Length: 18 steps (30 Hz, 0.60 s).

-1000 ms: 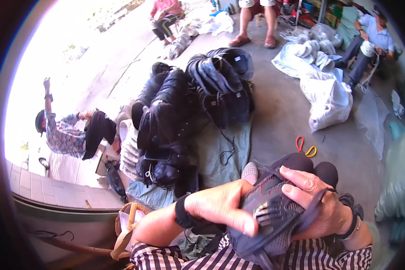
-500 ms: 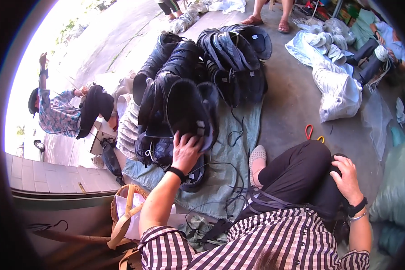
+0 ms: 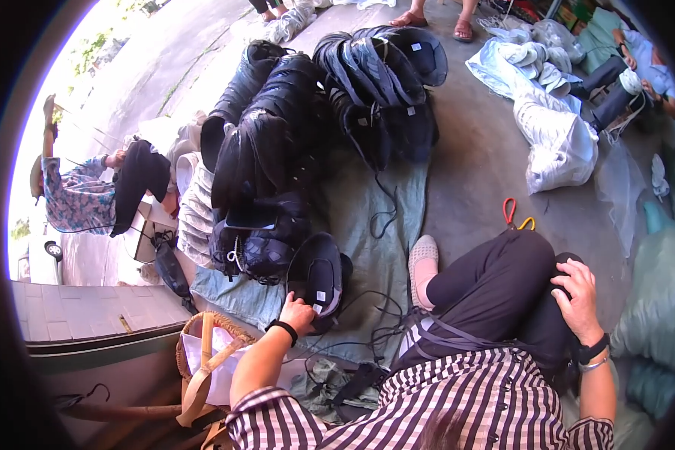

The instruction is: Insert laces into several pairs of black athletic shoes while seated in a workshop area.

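Note:
My left hand grips the near edge of a black shoe upper, which has small white labels inside. It lies by the near end of a long nested stack of black uppers. A dark bundle with a small white tie sits just left of it, and a flat dark rectangle rests on top. A second group of black uppers stands farther back. My right hand rests on my bent knee, fingers loosely spread, holding nothing.
Beneath the uppers lies a green sheet with dark cords trailing over it. A woven basket stands near left. White bundles and green sacks are at right. Another person works at left; others are at far right and back.
My left hand has drawn down toward me with a black shoe upper, away from the near end of the stack. The view has shifted slightly; my right hand stays on the knee.

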Motion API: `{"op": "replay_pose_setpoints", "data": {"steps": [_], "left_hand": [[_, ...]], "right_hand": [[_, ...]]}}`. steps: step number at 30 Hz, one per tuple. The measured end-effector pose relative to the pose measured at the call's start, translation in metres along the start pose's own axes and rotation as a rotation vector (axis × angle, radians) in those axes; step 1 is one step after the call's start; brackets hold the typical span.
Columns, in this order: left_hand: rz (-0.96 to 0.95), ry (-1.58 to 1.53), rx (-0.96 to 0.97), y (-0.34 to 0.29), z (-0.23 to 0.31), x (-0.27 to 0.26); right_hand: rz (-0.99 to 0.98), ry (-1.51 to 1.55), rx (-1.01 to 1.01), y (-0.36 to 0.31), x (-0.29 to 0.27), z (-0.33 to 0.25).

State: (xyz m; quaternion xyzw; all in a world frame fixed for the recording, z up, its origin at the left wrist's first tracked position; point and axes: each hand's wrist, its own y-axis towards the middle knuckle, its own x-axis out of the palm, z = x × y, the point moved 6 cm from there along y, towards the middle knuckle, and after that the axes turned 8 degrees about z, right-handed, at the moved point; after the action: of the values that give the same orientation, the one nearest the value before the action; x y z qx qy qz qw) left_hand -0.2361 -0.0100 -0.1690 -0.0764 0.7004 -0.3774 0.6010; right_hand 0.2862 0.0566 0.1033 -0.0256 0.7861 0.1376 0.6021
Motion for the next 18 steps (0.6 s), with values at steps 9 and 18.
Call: {"op": "replay_pose_setpoints", "data": {"steps": [9,18], "left_hand": [[-0.070,0.101,-0.176,0.042,-0.037,0.042],[0.607,-0.225,-0.453,-0.036,0.015,-0.029]], "right_hand": [[-0.069,-0.058,-0.025,0.004,0.007,-0.012],[-0.063,-0.039,-0.045,0.011,0.011,-0.006]]}}
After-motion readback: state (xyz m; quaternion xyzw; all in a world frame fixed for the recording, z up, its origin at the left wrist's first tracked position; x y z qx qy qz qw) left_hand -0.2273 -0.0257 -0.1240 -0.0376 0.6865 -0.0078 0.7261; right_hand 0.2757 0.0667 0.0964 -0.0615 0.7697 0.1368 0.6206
